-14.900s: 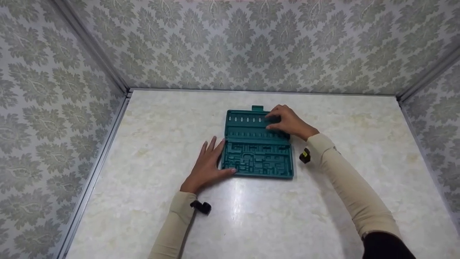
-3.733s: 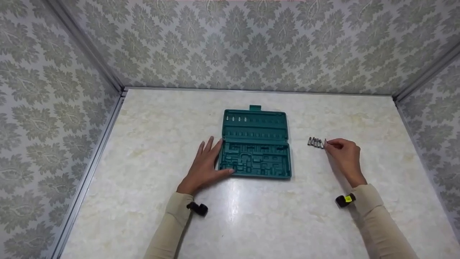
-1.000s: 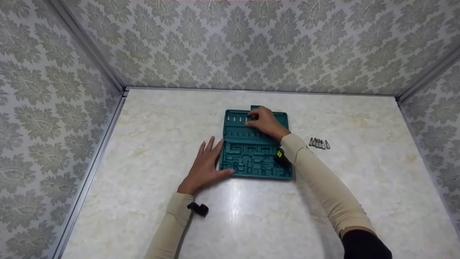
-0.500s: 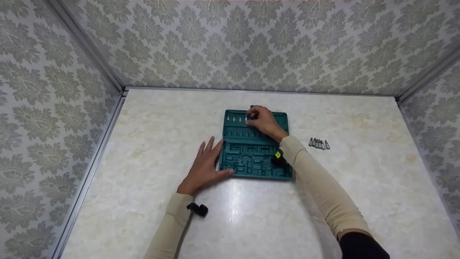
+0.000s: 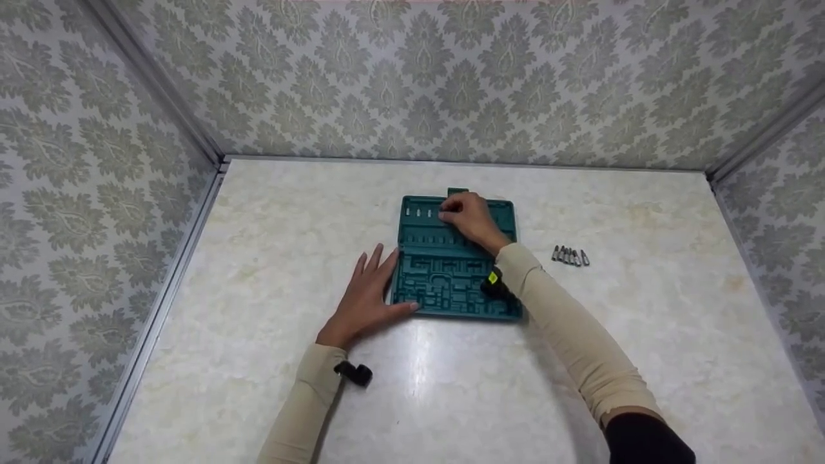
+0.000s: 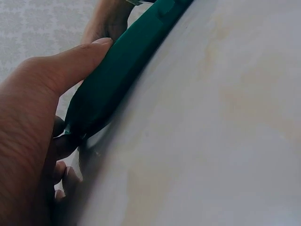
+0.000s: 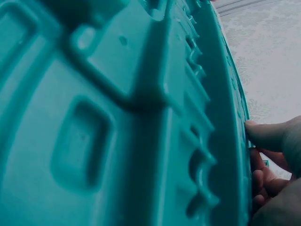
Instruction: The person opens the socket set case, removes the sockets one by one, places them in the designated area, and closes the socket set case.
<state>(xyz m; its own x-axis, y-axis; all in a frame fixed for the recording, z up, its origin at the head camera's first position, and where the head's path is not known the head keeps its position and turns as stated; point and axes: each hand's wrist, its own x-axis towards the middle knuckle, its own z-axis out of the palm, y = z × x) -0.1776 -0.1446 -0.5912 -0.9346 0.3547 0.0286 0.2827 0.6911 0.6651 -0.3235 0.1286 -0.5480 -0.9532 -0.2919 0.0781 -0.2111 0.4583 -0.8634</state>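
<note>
A green plastic tool case (image 5: pixel 457 318) lies opened flat on the table, its base moulded with compartments. My left hand (image 5: pixel 367 299) steadies it, fingers spread along the left side and thumb resting on the near rim. In the left wrist view the thumb (image 6: pixel 80 66) touches the case's edge. My right hand (image 5: pixel 474 219) reaches into the lid, thumb and forefinger pinched at a small screwdriver bit in the top row; the fingertips hide that bit. Just left of them, silver bits (image 5: pixel 419 212) stand in their slots.
Several loose metal bits (image 5: pixel 570 256) lie close together in a row on the table (image 5: pixel 644 303), right of the case. A patterned wall (image 5: pixel 464 96) closes off the table's back edge, with another wall (image 5: pixel 84 161) at the left.
Bits have moved from the lid's top row to the table. My right hand set one down there, came back over the lid, and its fingertips have closed together. The left hand stays put.
</note>
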